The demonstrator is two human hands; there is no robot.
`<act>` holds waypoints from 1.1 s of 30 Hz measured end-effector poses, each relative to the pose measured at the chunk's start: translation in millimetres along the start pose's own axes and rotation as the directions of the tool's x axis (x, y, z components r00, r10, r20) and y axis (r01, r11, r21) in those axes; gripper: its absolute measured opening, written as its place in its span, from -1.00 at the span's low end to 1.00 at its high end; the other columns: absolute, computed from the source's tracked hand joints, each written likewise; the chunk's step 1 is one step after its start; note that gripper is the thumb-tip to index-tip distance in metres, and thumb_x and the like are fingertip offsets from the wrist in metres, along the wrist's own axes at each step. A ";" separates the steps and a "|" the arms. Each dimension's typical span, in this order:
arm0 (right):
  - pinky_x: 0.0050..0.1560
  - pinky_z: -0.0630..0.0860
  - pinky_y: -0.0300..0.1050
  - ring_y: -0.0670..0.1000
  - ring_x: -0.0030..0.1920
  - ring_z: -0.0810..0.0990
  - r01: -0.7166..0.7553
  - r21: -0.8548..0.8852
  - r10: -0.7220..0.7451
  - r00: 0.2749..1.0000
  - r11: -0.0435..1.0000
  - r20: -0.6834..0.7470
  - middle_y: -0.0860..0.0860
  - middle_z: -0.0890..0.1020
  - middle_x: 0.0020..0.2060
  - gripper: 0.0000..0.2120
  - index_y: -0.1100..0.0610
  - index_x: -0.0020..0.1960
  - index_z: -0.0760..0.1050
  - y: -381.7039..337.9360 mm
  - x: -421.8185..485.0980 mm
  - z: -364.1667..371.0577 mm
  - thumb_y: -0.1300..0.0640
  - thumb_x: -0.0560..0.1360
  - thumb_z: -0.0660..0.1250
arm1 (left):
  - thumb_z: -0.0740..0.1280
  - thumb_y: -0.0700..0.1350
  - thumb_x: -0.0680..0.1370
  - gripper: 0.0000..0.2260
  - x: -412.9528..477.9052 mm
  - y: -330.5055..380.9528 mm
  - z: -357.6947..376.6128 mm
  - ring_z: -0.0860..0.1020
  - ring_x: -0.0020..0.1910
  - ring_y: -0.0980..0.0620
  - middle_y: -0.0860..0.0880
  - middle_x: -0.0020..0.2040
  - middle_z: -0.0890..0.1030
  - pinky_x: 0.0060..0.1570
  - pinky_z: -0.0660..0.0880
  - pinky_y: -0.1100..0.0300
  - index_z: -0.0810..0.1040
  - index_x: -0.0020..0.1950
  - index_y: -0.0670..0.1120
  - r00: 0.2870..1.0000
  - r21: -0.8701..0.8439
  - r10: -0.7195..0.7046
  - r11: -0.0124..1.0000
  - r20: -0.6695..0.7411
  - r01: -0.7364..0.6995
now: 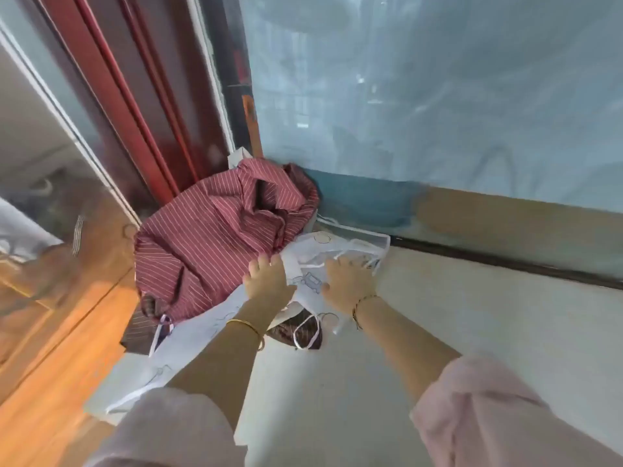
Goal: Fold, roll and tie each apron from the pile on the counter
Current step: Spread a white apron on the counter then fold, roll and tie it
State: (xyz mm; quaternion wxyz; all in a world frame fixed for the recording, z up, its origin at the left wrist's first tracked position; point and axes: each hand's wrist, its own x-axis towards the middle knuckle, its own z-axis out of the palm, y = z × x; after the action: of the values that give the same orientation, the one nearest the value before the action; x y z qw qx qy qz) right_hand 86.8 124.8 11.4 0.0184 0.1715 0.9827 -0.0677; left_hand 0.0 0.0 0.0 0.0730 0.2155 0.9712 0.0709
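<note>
The pale desk (455,332) carries the pile in its far left corner. A maroon striped apron (209,237) lies crumpled on top, hiding much of the white apron (337,247). A dark apron (286,333) peeks out beneath the wrists. The right hand (349,281) bunches the white apron in its curled fingers. The left hand (268,281) bends its fingers at the maroon edge; whether they grip anything is unclear.

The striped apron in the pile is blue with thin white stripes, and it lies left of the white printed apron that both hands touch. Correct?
Not blue: the head view shows the striped apron is dark red with thin white stripes. It lies left of the white printed apron that the left hand and right hand touch.
</note>
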 end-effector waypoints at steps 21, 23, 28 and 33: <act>-0.30 0.55 -0.09 0.13 -0.08 0.61 -0.424 0.796 0.379 0.715 -0.433 0.587 0.09 0.62 0.00 -0.59 0.08 0.17 0.47 0.5 94.2 16.3 -0.20 0.56 0.13 | 0.44 0.11 0.42 -0.51 97.5 -30.2 -32.3 0.44 0.28 0.07 0.07 0.31 0.48 0.33 0.30 0.11 0.50 0.28 -0.06 0.667 -0.717 0.527 0.697 0.527 0.016; -0.34 0.49 -0.16 0.04 -0.21 0.57 -0.405 0.813 0.369 0.742 -0.418 0.560 0.02 0.62 -0.16 -0.69 0.07 0.02 0.52 -1.3 94.6 14.8 -0.12 0.58 0.13 | 0.32 0.14 0.50 -0.60 98.3 -27.0 -30.3 0.48 0.22 0.02 0.02 0.23 0.54 0.26 0.35 0.12 0.56 0.22 -0.08 0.798 -0.701 0.423 0.713 0.430 -0.001; -0.18 0.57 -0.05 0.07 -0.17 0.53 -0.490 0.807 0.408 0.697 -0.328 0.589 0.09 0.60 -0.06 -0.74 0.12 0.09 0.53 -10.0 90.9 12.2 0.05 0.57 0.12 | 0.22 0.00 0.54 -0.78 101.3 -41.0 -14.4 0.11 0.45 -0.21 -0.08 0.47 0.21 0.36 0.17 -0.10 0.60 0.11 0.12 0.945 -0.022 0.250 0.968 0.213 -0.251; 0.13 0.51 0.10 0.07 -0.06 0.42 -0.421 0.882 0.674 0.590 -0.212 0.444 0.18 0.49 0.15 -0.58 0.26 0.35 0.33 3.7 81.6 8.1 0.03 0.63 0.01 | 0.25 -0.07 0.55 -0.59 97.8 -39.9 -8.3 0.17 0.43 -0.20 -0.10 0.47 0.20 0.41 0.15 -0.16 0.36 0.40 -0.05 0.964 0.217 0.164 0.954 0.209 -0.209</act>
State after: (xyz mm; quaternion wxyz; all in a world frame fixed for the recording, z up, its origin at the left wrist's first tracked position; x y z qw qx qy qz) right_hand 11.4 154.4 -1.9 -0.1656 0.5590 0.4918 -0.6467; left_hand -105.4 5.2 -9.5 0.1312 0.3196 0.9365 -0.0594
